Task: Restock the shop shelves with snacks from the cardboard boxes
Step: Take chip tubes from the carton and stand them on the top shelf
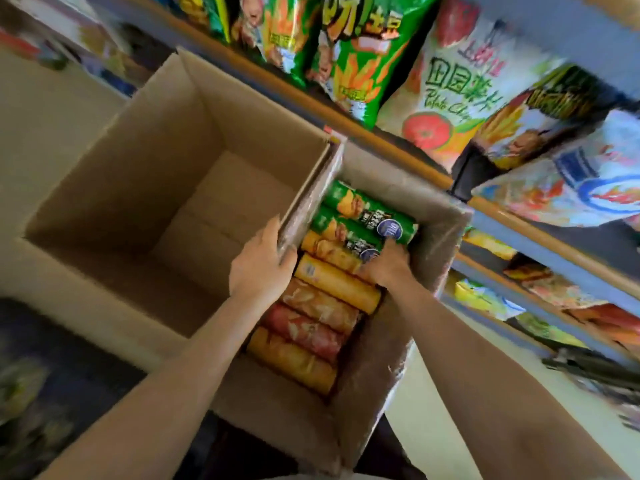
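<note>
While the shelves (391, 133) rise along the far side, already crowded with snack bags (349, 60), two cardboard boxes stand side by side below them. The larger empty box (145, 188) shows nothing but its bare bottom. Just beside it, touching along one wall, the smaller box (398, 348) holds a single row of snack tubes (322, 306) lying on their sides: green ones at the far end, then yellow, reddish and yellow again toward the near end.

The left hand (261, 268) grips the shared edge where the two box walls meet, fingers curled over the flap (311, 195). The right hand (386, 263) reaches into the far end of the smaller box, its fingers curled around the end of a green tube (360, 230); whether the hold is firm cannot be told.

Judging from this, the tubes are packed tightly, so pulling one out by its end could drag its neighbours up or let it slip from the fingers. The flap may spring back across the opening if the left hand eases off. Bags on the lowest shelf hang over its edge, and a lifted tube could knock them loose.
</note>
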